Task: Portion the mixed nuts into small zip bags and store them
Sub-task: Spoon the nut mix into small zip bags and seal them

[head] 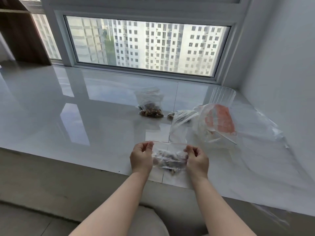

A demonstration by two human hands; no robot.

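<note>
A small clear zip bag point(168, 158) with mixed nuts in its lower half hangs just above the front edge of the white sill. My left hand point(141, 157) pinches its upper left corner. My right hand point(197, 159) pinches the upper right corner, so the red zip strip is stretched between them. Farther back lies another small zip bag point(150, 103) with nuts in it. To the right sits a large crumpled clear bag point(184, 120) with a few nuts at its left end.
The glossy white sill point(68, 116) runs under a wide window point(146, 46). A clear packet with an orange label point(219, 120) lies at the right, on thin plastic sheeting point(265, 150) that spreads to the right wall. A wooden shelf unit point(20, 34) stands far left.
</note>
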